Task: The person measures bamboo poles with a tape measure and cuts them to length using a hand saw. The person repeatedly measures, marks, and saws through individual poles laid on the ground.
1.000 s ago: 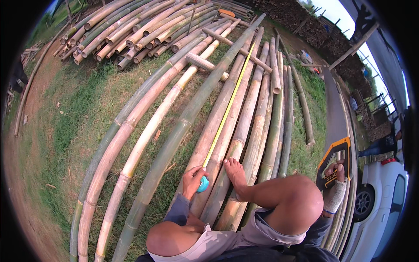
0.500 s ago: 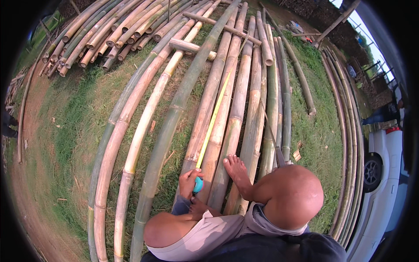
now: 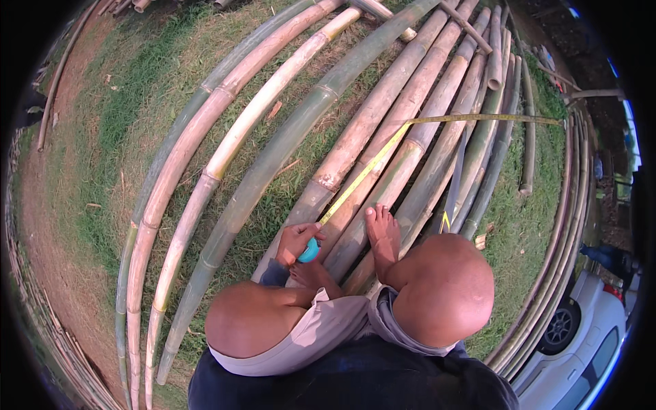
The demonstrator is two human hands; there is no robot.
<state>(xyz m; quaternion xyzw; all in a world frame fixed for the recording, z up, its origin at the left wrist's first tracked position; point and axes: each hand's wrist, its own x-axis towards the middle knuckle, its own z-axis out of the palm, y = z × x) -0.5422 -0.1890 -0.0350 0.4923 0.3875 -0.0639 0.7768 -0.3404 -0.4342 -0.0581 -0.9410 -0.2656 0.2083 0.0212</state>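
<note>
The left hand (image 3: pixel 295 242), at seven o'clock from the middle, curls its fingers around a blue tape measure (image 3: pixel 310 251). The yellow tape (image 3: pixel 369 169) runs between one and two o'clock over bamboo poles (image 3: pixel 374 116), then bends toward three. A saw blade (image 3: pixel 456 174) sticks up past the right knee (image 3: pixel 444 290) (the right hand is hidden, so I can't tell its grip).

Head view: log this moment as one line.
left hand: gripping teal tape measure; right hand: unseen; yellow tape: extended, kinked, across bamboo poles
</note>
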